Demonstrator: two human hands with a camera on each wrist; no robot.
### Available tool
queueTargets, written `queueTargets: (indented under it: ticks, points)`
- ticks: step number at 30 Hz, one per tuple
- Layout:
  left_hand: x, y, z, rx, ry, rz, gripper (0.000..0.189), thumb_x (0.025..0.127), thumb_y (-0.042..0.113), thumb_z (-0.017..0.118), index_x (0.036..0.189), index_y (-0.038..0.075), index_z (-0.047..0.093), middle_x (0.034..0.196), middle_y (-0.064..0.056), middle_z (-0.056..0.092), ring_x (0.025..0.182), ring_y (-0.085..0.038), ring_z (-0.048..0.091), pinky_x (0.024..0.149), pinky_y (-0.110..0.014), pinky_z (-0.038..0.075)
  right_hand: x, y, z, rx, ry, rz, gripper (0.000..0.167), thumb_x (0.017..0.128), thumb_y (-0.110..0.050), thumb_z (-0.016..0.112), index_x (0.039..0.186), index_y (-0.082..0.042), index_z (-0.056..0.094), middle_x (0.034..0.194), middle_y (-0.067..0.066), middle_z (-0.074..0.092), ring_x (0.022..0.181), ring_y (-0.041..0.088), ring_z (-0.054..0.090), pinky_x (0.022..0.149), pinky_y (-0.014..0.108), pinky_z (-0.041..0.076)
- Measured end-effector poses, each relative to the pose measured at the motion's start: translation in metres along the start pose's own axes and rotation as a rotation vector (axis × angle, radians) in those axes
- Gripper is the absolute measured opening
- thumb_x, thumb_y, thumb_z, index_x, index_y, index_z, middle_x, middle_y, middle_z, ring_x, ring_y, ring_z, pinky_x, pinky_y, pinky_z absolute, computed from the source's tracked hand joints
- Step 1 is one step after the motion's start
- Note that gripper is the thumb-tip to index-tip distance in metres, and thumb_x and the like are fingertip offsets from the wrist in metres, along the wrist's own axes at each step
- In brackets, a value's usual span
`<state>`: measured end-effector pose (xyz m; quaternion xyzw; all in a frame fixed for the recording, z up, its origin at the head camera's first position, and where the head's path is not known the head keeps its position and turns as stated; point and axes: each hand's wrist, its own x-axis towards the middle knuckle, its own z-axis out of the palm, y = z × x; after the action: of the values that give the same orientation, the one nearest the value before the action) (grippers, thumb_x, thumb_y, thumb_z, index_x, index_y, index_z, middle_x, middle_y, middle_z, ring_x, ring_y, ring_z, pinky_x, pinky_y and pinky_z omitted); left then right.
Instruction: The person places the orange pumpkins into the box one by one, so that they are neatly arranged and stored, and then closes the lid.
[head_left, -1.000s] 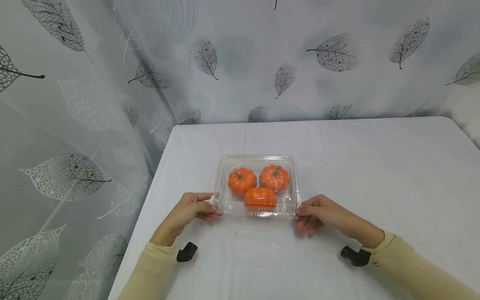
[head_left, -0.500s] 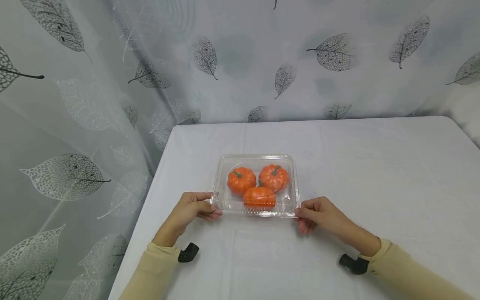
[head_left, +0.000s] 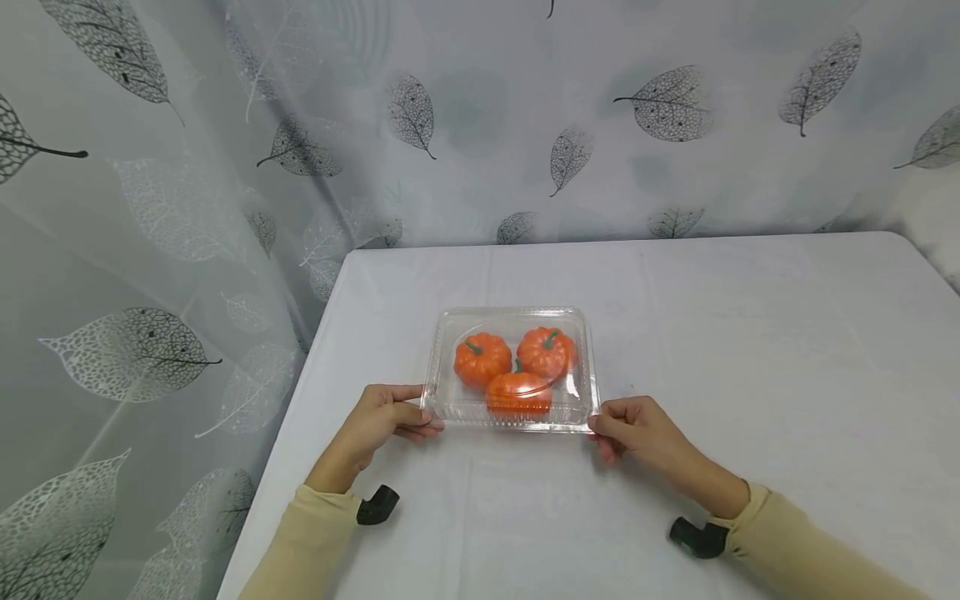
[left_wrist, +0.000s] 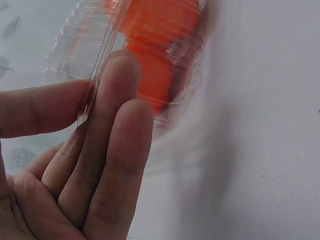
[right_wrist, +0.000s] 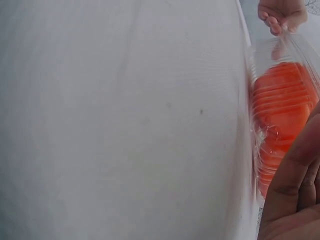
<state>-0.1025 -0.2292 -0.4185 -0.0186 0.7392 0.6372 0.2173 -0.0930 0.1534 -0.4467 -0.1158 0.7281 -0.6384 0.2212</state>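
A clear plastic clamshell container sits near the middle of the table with its lid down, and three small orange pumpkins with green stems show through it. My left hand pinches the rim at the near left corner between thumb and fingers. At the near right corner my right hand pinches the rim the same way. In the left wrist view the left fingers lie under the rim, with the thumb on its other side. The right wrist view shows the container's ribbed side close to the right fingers.
A white cloth covers the table. Behind it and along the left hangs a grey curtain with a leaf print. A black wrist piece sticks out from each yellow sleeve.
The right wrist and sleeve have shifted slightly left and toward the near side, and the right fingers have drawn in more at the corner. A curved glint now shows on the lid. The left hand hardly moved.
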Motion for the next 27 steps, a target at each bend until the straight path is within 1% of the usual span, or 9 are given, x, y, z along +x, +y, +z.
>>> queueTargets:
  ticks: [7,13,17,20,21,23,25,27]
  points:
    - [0.002,-0.001,-0.002,-0.004,-0.020,0.004,0.049,0.090,-0.002,0.063,0.135,-0.019,0.050,0.091,-0.021,0.075,0.078,-0.022,0.075,0.076,-0.035,0.062,0.001,0.000,0.000,0.029,-0.009,0.018,0.033,0.100,-0.011,0.061,0.082,0.016,0.059,0.063,0.001,0.061,0.059,0.010,0.059,0.058,0.025,0.055]
    - [0.006,-0.001,-0.005,0.020,-0.052,0.010,0.050,0.091,0.001,0.061,0.137,-0.016,0.051,0.092,-0.020,0.075,0.080,-0.024,0.075,0.076,-0.035,0.062,0.003,0.001,0.000,0.044,0.002,0.034,0.031,0.101,-0.010,0.058,0.090,0.019,0.063,0.068,0.004,0.064,0.063,0.012,0.064,0.062,0.029,0.060]
    - [0.008,0.001,-0.006,0.068,-0.074,0.006,0.050,0.092,0.004,0.059,0.139,-0.013,0.052,0.095,-0.019,0.075,0.085,-0.030,0.074,0.078,-0.037,0.062,0.004,0.001,-0.001,0.069,-0.013,0.044,0.030,0.101,-0.008,0.056,0.095,0.020,0.064,0.071,0.008,0.067,0.066,0.014,0.066,0.064,0.032,0.061]
    - [0.008,0.004,-0.009,0.129,-0.059,-0.014,0.051,0.093,0.009,0.057,0.139,-0.011,0.053,0.096,-0.018,0.076,0.089,-0.032,0.074,0.079,-0.039,0.061,0.003,-0.002,-0.004,0.072,-0.037,0.057,0.031,0.101,-0.010,0.055,0.098,0.020,0.064,0.074,0.012,0.069,0.068,0.017,0.068,0.066,0.036,0.062]
    - [0.007,0.006,-0.011,0.155,-0.049,-0.017,0.051,0.094,0.011,0.056,0.140,-0.011,0.053,0.096,-0.018,0.076,0.090,-0.033,0.074,0.080,-0.040,0.061,0.004,-0.003,-0.006,0.063,-0.048,0.064,0.032,0.101,-0.011,0.055,0.099,0.019,0.065,0.075,0.014,0.070,0.069,0.018,0.068,0.067,0.037,0.062]
    - [0.007,0.011,-0.014,0.211,-0.009,-0.027,0.050,0.097,0.018,0.054,0.140,-0.008,0.054,0.099,-0.017,0.075,0.093,-0.032,0.073,0.080,-0.041,0.061,0.004,-0.006,-0.010,0.035,-0.074,0.072,0.033,0.102,-0.013,0.054,0.101,0.018,0.066,0.078,0.017,0.070,0.071,0.021,0.069,0.068,0.039,0.062]
    - [0.007,0.017,-0.017,0.267,0.030,-0.026,0.053,0.101,0.027,0.053,0.143,-0.006,0.052,0.106,-0.017,0.074,0.099,-0.032,0.071,0.082,-0.043,0.060,0.006,-0.009,-0.016,0.001,-0.096,0.077,0.035,0.103,-0.016,0.054,0.101,0.017,0.066,0.080,0.020,0.071,0.072,0.025,0.070,0.069,0.041,0.063]
    - [0.010,0.025,-0.020,0.336,0.066,-0.018,0.060,0.103,0.038,0.054,0.148,-0.002,0.048,0.117,-0.018,0.070,0.104,-0.033,0.068,0.085,-0.045,0.059,0.008,-0.012,-0.022,-0.047,-0.105,0.080,0.035,0.103,-0.018,0.054,0.102,0.014,0.068,0.082,0.021,0.071,0.074,0.027,0.071,0.070,0.042,0.063]
